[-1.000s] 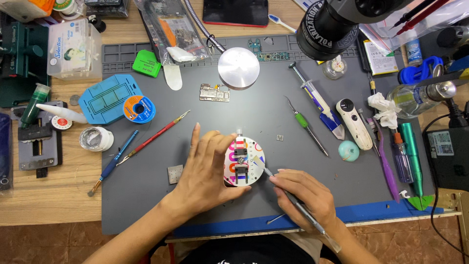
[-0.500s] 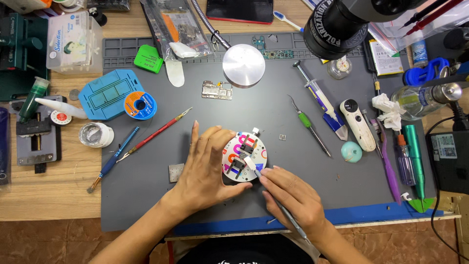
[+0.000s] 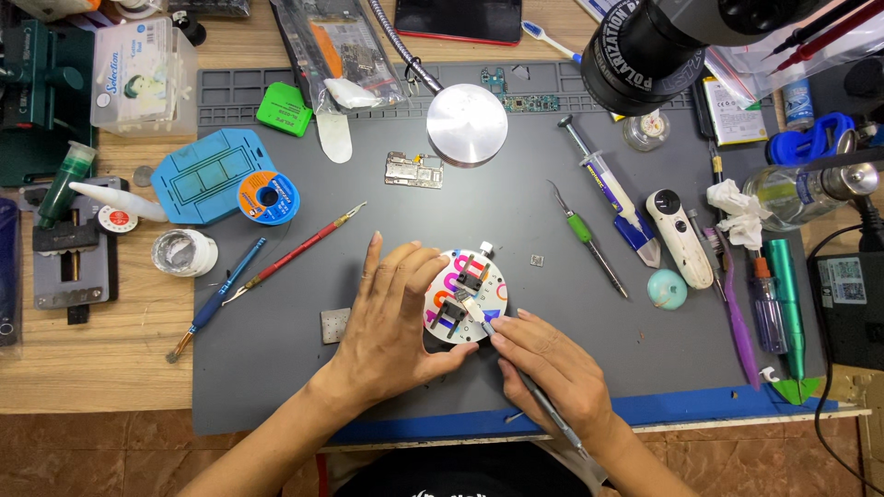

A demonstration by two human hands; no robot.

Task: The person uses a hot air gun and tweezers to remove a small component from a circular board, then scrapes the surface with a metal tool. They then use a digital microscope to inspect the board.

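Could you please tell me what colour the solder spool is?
The spool is blue with an orange face, in the head view.

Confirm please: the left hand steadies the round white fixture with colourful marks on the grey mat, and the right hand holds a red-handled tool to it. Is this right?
Not quite. The head view shows the right hand holding a thin grey metal tool, not a red-handled one. The left hand does steady the round white fixture with colourful marks on the grey mat.

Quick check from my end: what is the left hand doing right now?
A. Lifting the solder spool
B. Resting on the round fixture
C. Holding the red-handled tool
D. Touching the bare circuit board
B: the left hand lies flat against the round fixture on the mat, while the right hand points a thin tool at it.
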